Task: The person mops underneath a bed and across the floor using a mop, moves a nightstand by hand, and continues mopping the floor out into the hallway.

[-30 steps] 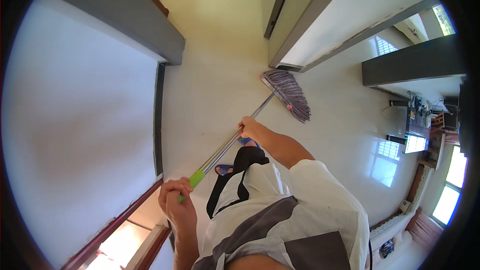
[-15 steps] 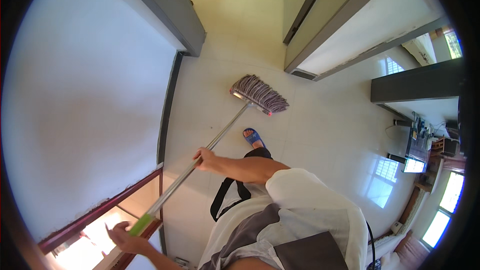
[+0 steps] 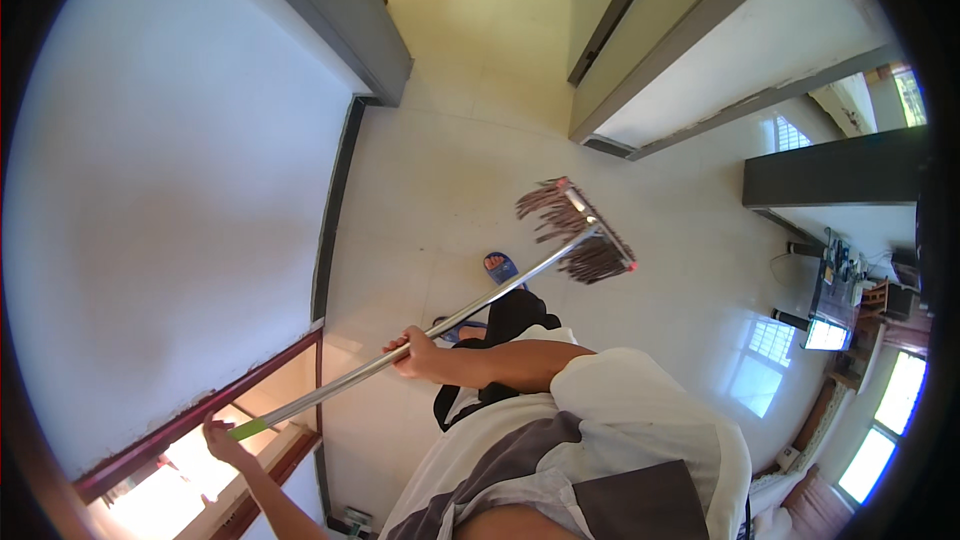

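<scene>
Where the pale tiled floor (image 3: pixel 450 190) stretches between the white wall (image 3: pixel 160 190) on the left and the grey-framed doorways (image 3: pixel 640 60) on the right, plenty of open room for moving. Dark skirting edge (image 3: pixel 335 200) running along the foot of the wall, straight up to a grey door frame (image 3: pixel 340 20). Lower left, a reddish-brown wooden frame (image 3: pixel 200 410) with bright light behind it. Far right, a dark beam (image 3: pixel 830 170), a small desk with clutter (image 3: pixel 840 290) and sunny windows (image 3: pixel 880 440), all well apart from the working area.

Right hand (image 3: pixel 412 352) closed around the middle of the metal handle (image 3: pixel 480 305), fingers wrapped tight. Left hand (image 3: pixel 222 435) at the green end grip (image 3: pixel 248 429) of the same handle, fingers curled on it, close to the wooden frame. Mop head (image 3: pixel 580 230) with reddish-brown strands out in front on the floor, tilted, in the open middle of the room. Blue slipper (image 3: pixel 500 267) just below the handle, near the mop head.

No containers to be made out clearly.
</scene>
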{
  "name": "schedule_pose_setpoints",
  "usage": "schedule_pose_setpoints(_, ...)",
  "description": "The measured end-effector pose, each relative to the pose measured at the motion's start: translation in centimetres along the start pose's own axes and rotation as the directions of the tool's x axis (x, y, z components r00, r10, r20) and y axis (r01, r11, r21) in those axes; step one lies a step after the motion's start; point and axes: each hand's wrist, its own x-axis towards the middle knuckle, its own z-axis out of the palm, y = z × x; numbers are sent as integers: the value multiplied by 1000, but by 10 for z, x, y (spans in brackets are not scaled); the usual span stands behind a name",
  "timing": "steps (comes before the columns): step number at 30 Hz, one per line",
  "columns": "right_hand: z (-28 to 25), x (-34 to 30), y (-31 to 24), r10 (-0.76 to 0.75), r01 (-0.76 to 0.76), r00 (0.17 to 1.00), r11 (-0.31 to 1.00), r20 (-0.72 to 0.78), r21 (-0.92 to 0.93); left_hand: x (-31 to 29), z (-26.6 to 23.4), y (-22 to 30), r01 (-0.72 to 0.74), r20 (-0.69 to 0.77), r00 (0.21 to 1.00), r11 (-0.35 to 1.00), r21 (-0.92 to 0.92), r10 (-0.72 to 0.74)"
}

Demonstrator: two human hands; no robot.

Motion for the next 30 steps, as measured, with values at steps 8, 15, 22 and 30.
schedule_pose_setpoints(8,-48,21,-182,-470,458,880,878,-71,-137,-81,184,-61,-501,649,699,853,145,300)
schedule_pose_setpoints(15,-66,-84,-393,-803,802,584,593,-122,-66,-241,346,109,-553,995,93,832,26,30)
schedule_pose_setpoints(22,-98,-109,-453,-888,887,459,459,-18,-56,-370,360,241,-696,933,-258,621,-359,250)
schedule_pose_setpoints(30,-87,5,-343,-789,721,614,572,-24,-391,-261,301,218,-790,961,-272,556,-258,60)
